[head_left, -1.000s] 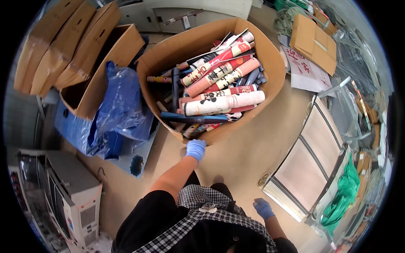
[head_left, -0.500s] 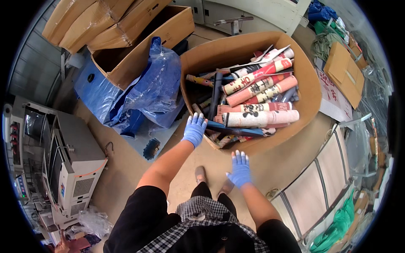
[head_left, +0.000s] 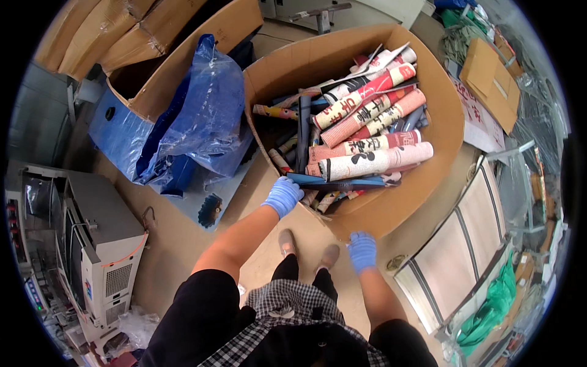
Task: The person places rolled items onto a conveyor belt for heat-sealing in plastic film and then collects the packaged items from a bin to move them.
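A large open cardboard box (head_left: 445,171) holds several rolled mats (head_left: 373,160) in red, pink, white and dark colours, lying at various angles. My left hand (head_left: 284,196), in a blue glove with pale fingertips, is closed over the box's near left rim. A dark blue roll (head_left: 333,183) lies just inside, beside those fingers. At the near rim, farther right, my right hand (head_left: 362,251) wears a matching glove. Its fingers are curled at the cardboard edge, and their tips are partly hidden.
Left of the box, crumpled blue plastic sheeting (head_left: 205,125) lies beside another open carton (head_left: 165,92). A grey and white machine (head_left: 107,244) stands at the left. A striped panel in a frame (head_left: 455,257) is at the right, with flattened cardboard (head_left: 491,82) beyond it.
Both hands have gone from outstretched fingers to curled ones on the box rim. My right hand has moved slightly right and down. The whole view has shifted a little.
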Available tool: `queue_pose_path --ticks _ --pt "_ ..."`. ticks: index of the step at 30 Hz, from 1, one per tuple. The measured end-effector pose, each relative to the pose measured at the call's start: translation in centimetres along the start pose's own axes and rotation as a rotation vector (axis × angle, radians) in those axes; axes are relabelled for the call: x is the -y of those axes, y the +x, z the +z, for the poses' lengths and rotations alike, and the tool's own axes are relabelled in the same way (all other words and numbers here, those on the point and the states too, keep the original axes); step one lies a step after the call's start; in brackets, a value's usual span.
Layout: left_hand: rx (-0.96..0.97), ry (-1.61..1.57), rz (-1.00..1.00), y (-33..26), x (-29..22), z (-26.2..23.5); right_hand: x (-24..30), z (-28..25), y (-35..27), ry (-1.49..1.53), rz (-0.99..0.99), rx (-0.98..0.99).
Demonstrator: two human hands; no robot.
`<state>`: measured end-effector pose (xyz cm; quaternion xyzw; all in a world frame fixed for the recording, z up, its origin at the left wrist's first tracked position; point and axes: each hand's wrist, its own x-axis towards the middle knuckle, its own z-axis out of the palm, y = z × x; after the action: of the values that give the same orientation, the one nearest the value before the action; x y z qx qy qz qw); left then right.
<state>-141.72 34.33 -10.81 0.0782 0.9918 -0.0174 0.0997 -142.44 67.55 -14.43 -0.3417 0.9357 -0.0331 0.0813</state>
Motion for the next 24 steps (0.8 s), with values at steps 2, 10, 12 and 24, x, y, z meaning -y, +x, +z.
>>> queue_pose_path --ticks 2,10,12,24 --pt "-0.007 -0.024 0.002 -2.0 -1.2 0.2 -0.5 0.1 -2.1 0.039 -0.003 -0.011" --pt "0.174 -0.227 0.105 -9.7 -12.6 1.2 -4.6 -1.0 -11.6 -0.038 0.06 0.167" --pt "0.297 -0.284 0.178 -12.7 -16.1 -1.5 -6.5 -2.1 -14.5 -0.026 0.06 0.312" --pt "0.156 -0.447 -0.397 -41.5 -21.2 -2.0 6.6 -5.2 -7.0 0.694 -0.367 -0.052"
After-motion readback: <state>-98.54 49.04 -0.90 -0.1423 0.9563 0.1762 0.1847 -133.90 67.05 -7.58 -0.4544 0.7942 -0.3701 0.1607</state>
